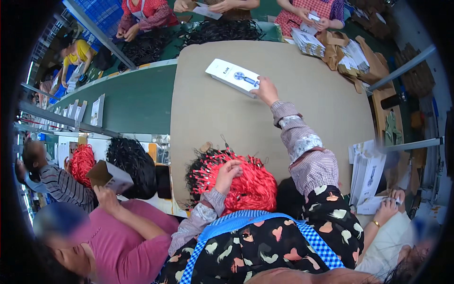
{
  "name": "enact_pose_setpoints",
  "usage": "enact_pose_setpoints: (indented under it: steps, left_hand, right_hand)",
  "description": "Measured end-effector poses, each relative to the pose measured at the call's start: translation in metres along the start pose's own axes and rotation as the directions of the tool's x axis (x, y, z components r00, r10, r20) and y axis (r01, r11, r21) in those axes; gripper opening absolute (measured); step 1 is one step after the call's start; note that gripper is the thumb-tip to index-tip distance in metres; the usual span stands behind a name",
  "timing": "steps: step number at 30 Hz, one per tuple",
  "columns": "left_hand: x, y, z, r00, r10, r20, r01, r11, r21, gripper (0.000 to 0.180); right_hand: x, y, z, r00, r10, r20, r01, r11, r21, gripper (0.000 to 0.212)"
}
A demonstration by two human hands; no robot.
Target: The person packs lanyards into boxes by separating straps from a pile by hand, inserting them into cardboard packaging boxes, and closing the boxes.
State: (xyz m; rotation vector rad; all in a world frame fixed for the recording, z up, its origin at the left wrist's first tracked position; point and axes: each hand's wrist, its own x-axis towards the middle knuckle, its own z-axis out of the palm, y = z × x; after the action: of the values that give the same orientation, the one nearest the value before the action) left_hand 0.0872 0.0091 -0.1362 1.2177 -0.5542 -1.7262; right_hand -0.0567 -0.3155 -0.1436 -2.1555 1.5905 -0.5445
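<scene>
Right hand (265,91) stretched forward, fingers closed on near end of flat white rectangular carton (233,76), long axis running up-left; left hand (228,173) grips red cord bundle (250,182) close in.

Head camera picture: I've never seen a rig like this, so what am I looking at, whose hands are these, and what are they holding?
This is one wide fisheye view from a camera on a person's head, looking down; straight edges bend near the rim. There is no machine, only bare hands. The right hand reaches out across the brown cardboard sheet and has its grip on a flat white box. The left hand rests on a bundle of red cords close to the body. Other people work around the green conveyor belt.
</scene>
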Motion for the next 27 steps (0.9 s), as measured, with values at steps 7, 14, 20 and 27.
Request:
enact_pose_setpoints:
  steps: [7, 14, 20, 27]
  left_hand:
    - [0.004, -0.004, -0.020, 0.998, -0.030, -0.063, 0.029, 0.999, -0.025, 0.021]
    - [0.002, 0.002, -0.023, 0.996, -0.009, -0.089, 0.006, 1.000, -0.026, 0.020]
    - [0.001, -0.002, -0.032, 0.987, 0.066, -0.149, -0.090, 0.983, -0.157, 0.030]
    - [-0.009, 0.016, -0.026, 0.944, 0.145, 0.298, 0.032, 0.855, -0.518, 0.059]
  right_hand:
    - [0.025, -0.009, 0.026, 0.982, 0.077, 0.173, 0.007, 0.897, -0.441, 0.086]
    - [0.000, -0.007, 0.014, 0.960, 0.143, 0.242, -0.037, 0.918, -0.396, 0.088]
    - [-0.083, -0.028, -0.018, 0.741, 0.073, 0.668, -0.352, 0.889, 0.293, 0.084]
    - [-0.218, -0.066, -0.055, 0.448, -0.294, 0.844, -0.806, 0.277, 0.524, 0.071]
